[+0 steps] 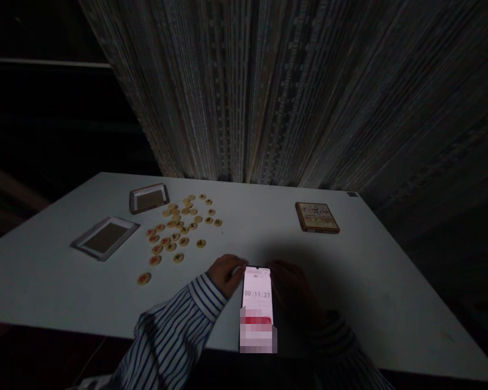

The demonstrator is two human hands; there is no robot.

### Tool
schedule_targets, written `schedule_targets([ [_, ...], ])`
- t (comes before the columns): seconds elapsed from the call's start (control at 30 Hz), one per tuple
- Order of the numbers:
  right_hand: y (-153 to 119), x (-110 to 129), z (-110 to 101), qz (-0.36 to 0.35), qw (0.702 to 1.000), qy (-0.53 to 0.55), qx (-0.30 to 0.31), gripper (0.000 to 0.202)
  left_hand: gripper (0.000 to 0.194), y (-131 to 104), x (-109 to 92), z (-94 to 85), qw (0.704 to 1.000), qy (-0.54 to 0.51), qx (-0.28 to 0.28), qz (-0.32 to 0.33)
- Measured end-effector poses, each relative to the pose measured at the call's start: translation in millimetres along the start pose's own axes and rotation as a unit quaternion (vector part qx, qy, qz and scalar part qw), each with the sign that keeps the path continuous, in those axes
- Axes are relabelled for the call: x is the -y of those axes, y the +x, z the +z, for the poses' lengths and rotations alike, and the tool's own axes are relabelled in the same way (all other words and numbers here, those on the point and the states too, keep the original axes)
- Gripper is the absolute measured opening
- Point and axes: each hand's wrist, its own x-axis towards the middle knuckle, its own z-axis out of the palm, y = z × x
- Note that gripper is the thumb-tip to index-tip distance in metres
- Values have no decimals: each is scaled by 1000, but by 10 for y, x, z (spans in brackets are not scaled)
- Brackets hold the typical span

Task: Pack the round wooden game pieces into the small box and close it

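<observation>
A lit phone [257, 303] faces me near the table's front edge, its screen reading 00:11:27; its lower part is blurred out by blocks. My left hand [228, 272] is closed at the phone's upper left edge, its thumb along the side and its other fingers curled toward the top. On the opposite edge my right hand [295, 287] is closed too, dim in shadow with its fingertips close to the upper right corner. Left of the hands, several round xiangqi pieces [184, 242] with red or black characters lie scattered, some with plain faces up.
Two shallow rectangular trays or box halves, a far one [164, 190] and a nearer one [132, 226], lie on the left. A flat printed box [318, 218] rests at the right on the white table [361, 281]. Striped curtains [264, 97] hang behind.
</observation>
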Motion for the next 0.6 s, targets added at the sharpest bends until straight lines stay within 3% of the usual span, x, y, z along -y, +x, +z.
schedule_targets([
  [0.37, -78, -31, -68, -31, 999, 19, -16, 32, 26, -49, -186, -141, 998, -34, 11, -55],
  [0.6, -251, 57, -16, -14, 999, 22, -23, 36, 31, -186, -293, -184, 998, -1, 46, -47],
])
